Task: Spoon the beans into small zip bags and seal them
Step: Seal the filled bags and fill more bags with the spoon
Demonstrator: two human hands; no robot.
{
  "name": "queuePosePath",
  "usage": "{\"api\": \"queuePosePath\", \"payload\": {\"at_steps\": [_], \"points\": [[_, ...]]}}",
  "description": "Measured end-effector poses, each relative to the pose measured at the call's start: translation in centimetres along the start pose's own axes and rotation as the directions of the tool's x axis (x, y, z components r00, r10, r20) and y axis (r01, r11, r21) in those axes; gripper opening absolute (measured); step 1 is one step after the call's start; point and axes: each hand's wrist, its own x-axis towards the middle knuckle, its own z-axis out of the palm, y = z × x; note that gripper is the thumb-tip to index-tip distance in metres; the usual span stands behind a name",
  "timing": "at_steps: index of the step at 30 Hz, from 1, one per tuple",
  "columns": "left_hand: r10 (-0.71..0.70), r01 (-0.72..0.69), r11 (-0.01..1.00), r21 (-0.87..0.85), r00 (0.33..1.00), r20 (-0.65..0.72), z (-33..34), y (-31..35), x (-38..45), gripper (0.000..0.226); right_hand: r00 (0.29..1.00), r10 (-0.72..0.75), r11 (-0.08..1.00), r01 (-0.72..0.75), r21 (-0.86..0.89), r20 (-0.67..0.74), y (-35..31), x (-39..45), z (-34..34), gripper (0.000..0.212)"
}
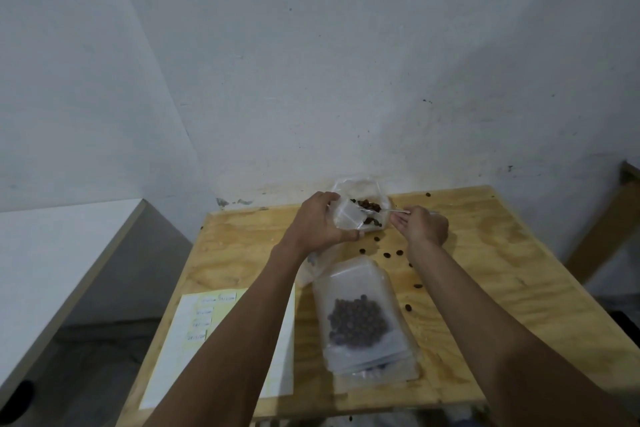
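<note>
Nearest, at six o'clock on the plywood table point(485, 253), a filled zip bag point(360, 319) tops a stack, so some of the job looks done. Stray beans point(387, 255) lie scattered at three o'clock. Further out at twelve, the left hand point(317, 224) grips a small empty bag point(346, 217) open while the right hand point(424, 227) pinches a spoon point(384, 211) dipping into the bulk bean bag point(363, 199). Filling and sealing remain.

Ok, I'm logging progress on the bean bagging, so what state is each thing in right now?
Left hand: grips small zip bag, held open.
Right hand: holds spoon, tip in the big bean bag, which is open.
Filled bag: flat on table, atop a stack.
Loose beans: scattered on table.
</note>
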Motion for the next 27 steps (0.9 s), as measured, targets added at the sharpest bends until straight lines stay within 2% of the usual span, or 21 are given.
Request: {"api": "queuePosePath", "payload": {"at_steps": [9,16,21,24,27], "points": [[-0.025,0.025,1.000,-0.006,1.000,0.002,-0.1,-0.5,-0.1,0.086,0.995,-0.021,0.999,0.026,0.048,-0.095,-0.2,-0.4,-0.2,0.022],[-0.041,0.041,0.999,-0.033,0.999,0.002,0.2,-0.4,-0.3,0.100,0.982,-0.190,0.977,0.190,-0.095,0.013,-0.6,-0.9,0.0,0.019],[-0.051,0.051,0.998,-0.023,0.999,0.008,0.3,-0.2,-0.6,0.107,0.973,-0.229,0.972,0.231,-0.039,0.038,-2.0,-1.5,0.2,0.020],[-0.054,0.054,0.999,-0.004,0.998,-0.009,0.4,-0.2,-0.7,0.106,0.954,-0.294,0.952,0.298,-0.072,0.065,-2.6,-2.0,0.2,0.020],[-0.051,0.051,0.999,-0.002,0.998,-0.022,0.4,0.0,-0.8,0.109,0.900,-0.386,0.894,0.419,-0.159,0.205,-2.7,-2.3,-0.1,0.022]]}}
